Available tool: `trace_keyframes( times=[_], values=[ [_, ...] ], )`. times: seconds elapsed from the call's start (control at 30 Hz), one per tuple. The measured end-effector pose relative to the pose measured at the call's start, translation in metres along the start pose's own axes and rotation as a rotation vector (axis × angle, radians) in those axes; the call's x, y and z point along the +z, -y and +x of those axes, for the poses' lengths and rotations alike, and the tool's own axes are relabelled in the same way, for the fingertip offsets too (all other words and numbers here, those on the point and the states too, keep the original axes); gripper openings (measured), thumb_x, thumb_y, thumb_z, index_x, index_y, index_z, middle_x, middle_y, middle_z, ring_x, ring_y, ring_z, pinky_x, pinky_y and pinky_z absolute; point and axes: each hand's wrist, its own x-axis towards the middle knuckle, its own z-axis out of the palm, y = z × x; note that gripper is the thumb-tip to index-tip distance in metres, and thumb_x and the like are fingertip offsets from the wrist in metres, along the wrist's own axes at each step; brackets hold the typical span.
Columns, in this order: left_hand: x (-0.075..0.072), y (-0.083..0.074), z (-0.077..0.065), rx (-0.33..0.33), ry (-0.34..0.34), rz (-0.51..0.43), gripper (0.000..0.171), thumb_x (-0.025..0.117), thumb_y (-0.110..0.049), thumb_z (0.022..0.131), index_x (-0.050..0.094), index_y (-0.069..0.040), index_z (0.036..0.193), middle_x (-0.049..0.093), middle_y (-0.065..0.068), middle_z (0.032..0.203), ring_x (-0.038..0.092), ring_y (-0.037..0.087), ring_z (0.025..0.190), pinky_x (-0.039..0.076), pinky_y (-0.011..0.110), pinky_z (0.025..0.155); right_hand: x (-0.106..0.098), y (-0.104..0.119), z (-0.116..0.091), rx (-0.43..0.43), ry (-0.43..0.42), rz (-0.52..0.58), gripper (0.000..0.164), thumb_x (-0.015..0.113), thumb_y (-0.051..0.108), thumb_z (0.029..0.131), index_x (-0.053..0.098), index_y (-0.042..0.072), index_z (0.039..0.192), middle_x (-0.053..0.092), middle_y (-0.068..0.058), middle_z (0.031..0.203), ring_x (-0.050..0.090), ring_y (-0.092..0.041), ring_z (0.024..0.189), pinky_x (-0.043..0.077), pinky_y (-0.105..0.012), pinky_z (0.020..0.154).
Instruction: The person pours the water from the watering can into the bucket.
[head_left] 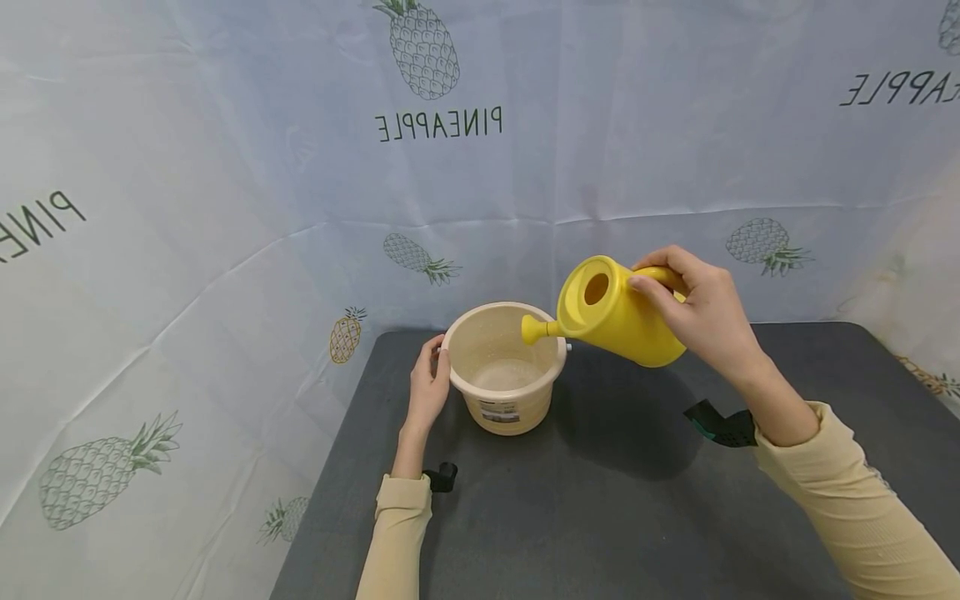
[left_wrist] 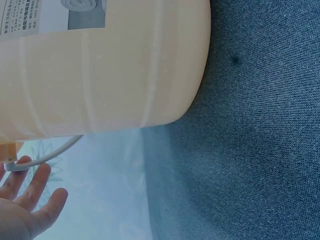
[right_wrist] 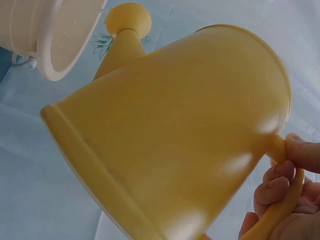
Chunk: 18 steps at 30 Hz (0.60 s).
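A cream plastic bucket (head_left: 504, 408) with a label on its front stands on the dark table. My left hand (head_left: 430, 379) touches its left rim. In the left wrist view the fingers (left_wrist: 37, 186) are spread and fairly straight beside the bucket's grey handle (left_wrist: 50, 156). My right hand (head_left: 701, 308) grips the handle of a yellow watering can (head_left: 626, 321), fingers wrapped round it. The can is raised and tilted left, its spout head (head_left: 534, 330) over the bucket's opening. A thin pale streak shows by the spout head in the right wrist view. Droplets dot the bucket's inner wall.
The dark cloth-covered table (head_left: 570, 533) extends in front of the bucket and to the right. Pale curtains (head_left: 247, 167) printed with pineapples hang close behind and along the left side. A dark wrist device sits on each forearm.
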Motion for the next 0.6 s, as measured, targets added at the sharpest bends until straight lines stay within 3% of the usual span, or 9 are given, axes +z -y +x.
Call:
trace_keyframes(
  times=[0.3, 0.6],
  values=[
    [0.0009, 0.0006, -0.0016, 0.023, -0.018, 0.021, 0.036, 0.042, -0.023, 0.100, 0.046, -0.008, 0.133, 0.051, 0.012, 0.126, 0.051, 0.024, 0.108, 0.046, 0.042, 0.080, -0.0003, 0.0019, 0.0005, 0.001, -0.003, -0.010, 0.012, 0.064, 0.002, 0.086, 0.062, -0.003, 0.096, 0.064, -0.010, 0.088, 0.054, 0.009, 0.080, 0.042, -0.010, 0.075],
    [0.0004, 0.0006, -0.0013, 0.024, -0.017, 0.013, 0.036, 0.042, -0.021, 0.100, 0.046, -0.007, 0.133, 0.051, 0.013, 0.126, 0.051, 0.025, 0.111, 0.046, 0.044, 0.081, 0.0000, 0.0024, 0.0009, -0.004, -0.007, -0.013, 0.011, 0.064, 0.001, 0.086, 0.062, -0.003, 0.096, 0.064, -0.010, 0.088, 0.054, 0.008, 0.080, 0.042, -0.009, 0.075]
  ],
)
